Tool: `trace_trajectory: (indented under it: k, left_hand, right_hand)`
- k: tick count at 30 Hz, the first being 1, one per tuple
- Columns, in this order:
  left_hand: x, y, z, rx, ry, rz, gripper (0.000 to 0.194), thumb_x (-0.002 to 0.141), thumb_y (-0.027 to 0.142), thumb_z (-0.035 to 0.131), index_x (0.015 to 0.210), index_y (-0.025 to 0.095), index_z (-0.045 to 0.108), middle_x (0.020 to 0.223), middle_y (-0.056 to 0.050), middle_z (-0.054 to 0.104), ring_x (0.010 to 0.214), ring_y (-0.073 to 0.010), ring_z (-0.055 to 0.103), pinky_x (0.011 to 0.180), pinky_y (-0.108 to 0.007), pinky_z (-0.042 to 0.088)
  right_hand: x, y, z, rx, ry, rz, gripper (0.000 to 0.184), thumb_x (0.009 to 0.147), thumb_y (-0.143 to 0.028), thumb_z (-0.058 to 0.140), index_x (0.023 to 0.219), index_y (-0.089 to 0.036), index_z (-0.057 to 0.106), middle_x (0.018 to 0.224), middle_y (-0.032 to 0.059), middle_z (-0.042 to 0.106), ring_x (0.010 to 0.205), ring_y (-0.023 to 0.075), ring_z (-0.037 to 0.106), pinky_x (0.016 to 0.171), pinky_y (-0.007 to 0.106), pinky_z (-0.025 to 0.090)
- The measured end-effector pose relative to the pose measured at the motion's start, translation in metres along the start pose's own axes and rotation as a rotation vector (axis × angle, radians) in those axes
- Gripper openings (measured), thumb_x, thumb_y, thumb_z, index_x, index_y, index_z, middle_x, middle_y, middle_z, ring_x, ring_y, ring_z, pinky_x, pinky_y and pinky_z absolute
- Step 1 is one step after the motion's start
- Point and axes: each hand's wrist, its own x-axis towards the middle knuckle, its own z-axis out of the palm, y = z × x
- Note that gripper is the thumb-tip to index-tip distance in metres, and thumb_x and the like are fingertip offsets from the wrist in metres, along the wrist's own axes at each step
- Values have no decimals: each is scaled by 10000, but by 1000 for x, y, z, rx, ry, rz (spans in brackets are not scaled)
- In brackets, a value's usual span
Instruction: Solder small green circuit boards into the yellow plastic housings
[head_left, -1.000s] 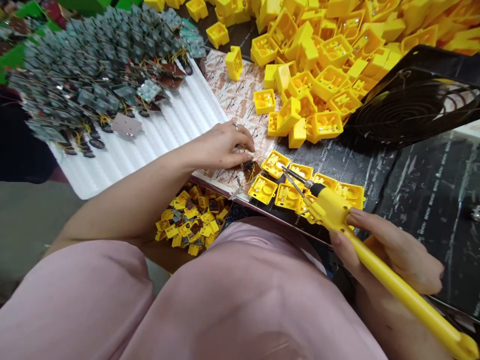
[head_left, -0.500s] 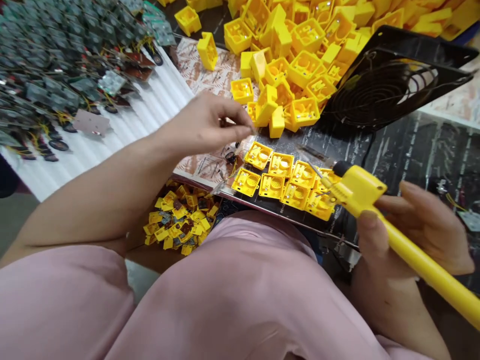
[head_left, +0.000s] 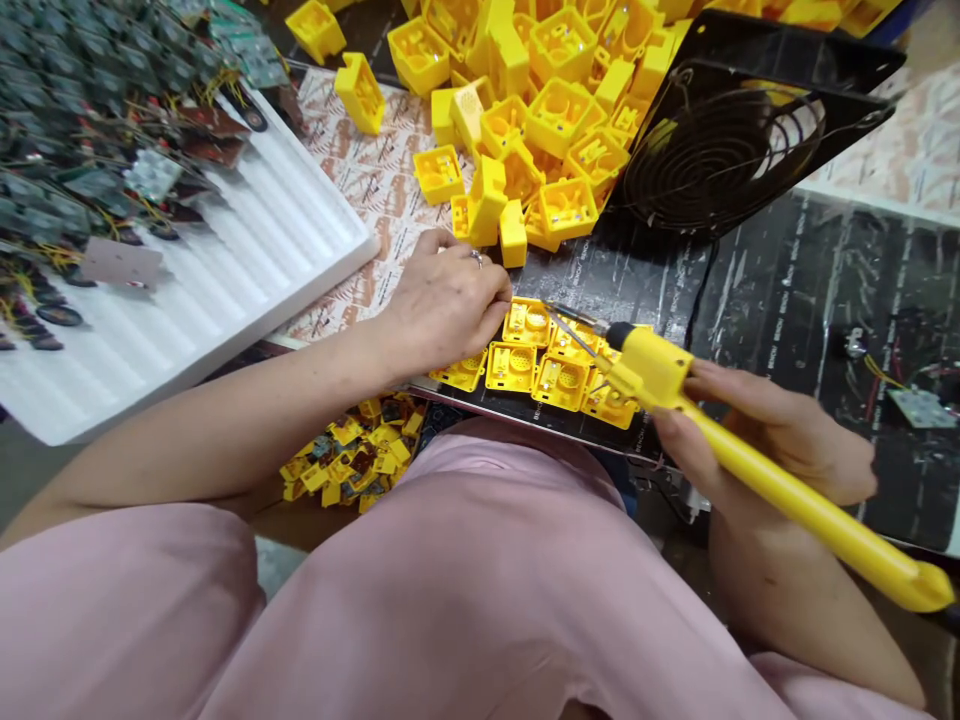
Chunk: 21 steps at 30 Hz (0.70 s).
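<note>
In the head view, the left hand [head_left: 446, 312] has its fingers [head_left: 491, 305] drawn together, whatever they may pinch hidden, just beside the left end of the yellow plastic boxes [head_left: 511, 367]. The right hand [head_left: 772, 430] wraps a yellow soldering iron [head_left: 780, 480] pen-style — a grip that angles its metal tip over those boxes, close to the left fingertips.

The left forearm [head_left: 225, 420] reaches forward at a low slant, and the left hand [head_left: 446, 310] arches palm-down with its fingers [head_left: 487, 290] drawn close together. Further across, the right hand [head_left: 772, 430] sits curled in a firm, pen-like grip, with the right forearm [head_left: 802, 610] rising toward it.
</note>
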Motion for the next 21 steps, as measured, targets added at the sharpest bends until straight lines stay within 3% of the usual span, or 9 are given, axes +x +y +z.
trace_trajectory:
  k: [4,10,16,19,21]
  left_hand:
    - [-1,1,2,16,40,34,308,1036,303,451,962,222,738,867,-56,756,972,-274,725,1103,-502,467]
    - [0,1,4,-1,61,48,317,1044,304,443,954,217,734,861,-57,746,996,-281,729,1093,-511,485]
    - [2,2,6,-9,60,38,310,1031,312,452,974,222,743,867,-52,744,1033,-295,724,1117,-531,472]
    - [2,5,3,5,45,19,311,1028,288,444,961,206,736,891,-61,750,1023,-294,724,1109,-530,474]
    - [3,8,0,25,18,15,318,1033,281,433,961,199,733,899,-65,752,1013,-285,722,1100,-523,480]
  right_hand:
    - [14,-1,8,-17,-75,-212,345,916,-167,855,1218,-245,708,883,10,824,739,208,816,643,270,696]
    - [24,-2,13,-107,-97,-260,290,885,-200,910,1057,-263,686,812,-30,809,708,198,808,599,279,678]
    - [29,-7,9,-152,-184,-267,190,912,-229,882,1007,-264,720,847,-9,820,682,187,788,583,290,652]
    - [28,-9,0,-150,-238,-160,74,987,-277,802,972,-244,738,859,14,814,730,183,794,678,282,677]
    - [25,-9,-3,-147,-260,-91,107,1029,-306,748,949,-235,742,848,23,805,757,183,799,735,274,686]
